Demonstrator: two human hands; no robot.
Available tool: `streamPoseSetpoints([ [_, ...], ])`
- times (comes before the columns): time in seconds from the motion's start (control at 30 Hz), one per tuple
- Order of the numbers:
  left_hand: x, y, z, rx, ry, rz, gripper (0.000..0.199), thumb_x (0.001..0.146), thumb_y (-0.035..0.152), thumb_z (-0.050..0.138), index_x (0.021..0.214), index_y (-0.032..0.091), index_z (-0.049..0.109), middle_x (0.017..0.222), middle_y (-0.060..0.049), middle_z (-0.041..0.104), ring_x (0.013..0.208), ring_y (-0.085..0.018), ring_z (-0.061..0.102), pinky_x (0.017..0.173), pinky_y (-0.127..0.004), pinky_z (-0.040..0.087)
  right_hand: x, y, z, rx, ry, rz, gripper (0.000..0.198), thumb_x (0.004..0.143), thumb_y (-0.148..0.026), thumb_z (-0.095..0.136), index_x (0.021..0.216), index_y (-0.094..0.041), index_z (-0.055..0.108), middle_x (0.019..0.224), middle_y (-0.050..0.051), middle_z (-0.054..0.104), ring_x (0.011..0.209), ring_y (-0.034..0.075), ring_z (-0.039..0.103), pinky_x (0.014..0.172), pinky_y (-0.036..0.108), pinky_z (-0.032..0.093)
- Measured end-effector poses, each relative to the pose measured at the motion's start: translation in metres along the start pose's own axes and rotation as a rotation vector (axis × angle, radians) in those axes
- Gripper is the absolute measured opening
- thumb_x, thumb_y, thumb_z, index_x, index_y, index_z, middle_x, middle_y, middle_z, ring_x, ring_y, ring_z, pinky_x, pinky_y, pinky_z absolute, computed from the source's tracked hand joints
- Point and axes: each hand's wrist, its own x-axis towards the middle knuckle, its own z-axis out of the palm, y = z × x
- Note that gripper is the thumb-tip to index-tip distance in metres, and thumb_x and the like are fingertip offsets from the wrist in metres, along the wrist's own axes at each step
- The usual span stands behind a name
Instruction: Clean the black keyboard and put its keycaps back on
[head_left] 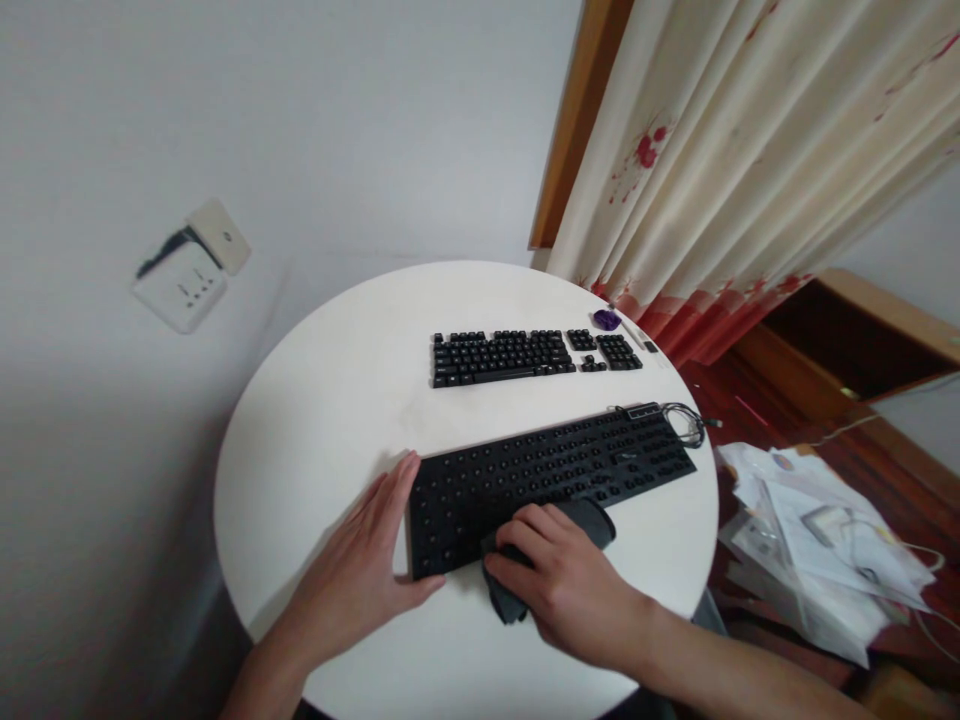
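A black keyboard [517,485] with its keycaps off, bare switches showing, lies slanted across the round white table. My left hand [367,555] grips its left end, fingers along the side up to the far corner and thumb at the near corner. Bunched under my right hand [555,575] is a dark grey cloth [589,520], which the fingers are closed on at the keyboard's near edge. Part of the cloth spreads out to the right of the hand. Behind the keyboard, loose black keycaps [502,358] are laid out in keyboard order.
At the table's [315,420] far right lie a small purple object [606,320] and a thin brush-like tool [637,338]. A coiled cable [684,425] sits by the keyboard's right end. Papers and plastic bags [825,540] are piled to the right. A curtain [720,150] hangs behind.
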Motion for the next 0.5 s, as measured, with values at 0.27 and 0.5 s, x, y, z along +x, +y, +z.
streamPoseSetpoints([
  [0.27, 0.002, -0.007, 0.003, 0.035, 0.017, -0.005, 0.114, 0.071, 0.047, 0.073, 0.158, 0.020, 0.005, 0.161, -0.013, 0.026, 0.142, -0.037, 0.036, 0.115, -0.051, 0.039, -0.051, 0.048, -0.010, -0.060, -0.007, 0.131, 0.028, 0.087, -0.009, 0.058, 0.111, -0.021, 0.067, 0.110, 0.006, 0.063, 0.102, 0.024, 0.050, 0.084, 0.039, 0.040],
  [0.5, 0.003, -0.010, 0.006, 0.068, 0.032, 0.002, 0.106, 0.074, 0.049, 0.066, 0.158, 0.020, 0.007, 0.161, -0.013, 0.027, 0.141, -0.036, 0.039, 0.115, -0.051, 0.039, -0.171, 0.149, -0.027, -0.228, 0.248, 0.585, 0.053, 0.063, 0.002, 0.048, 0.106, -0.020, 0.072, 0.112, 0.008, 0.066, 0.104, 0.027, 0.054, 0.090, 0.042, 0.046],
])
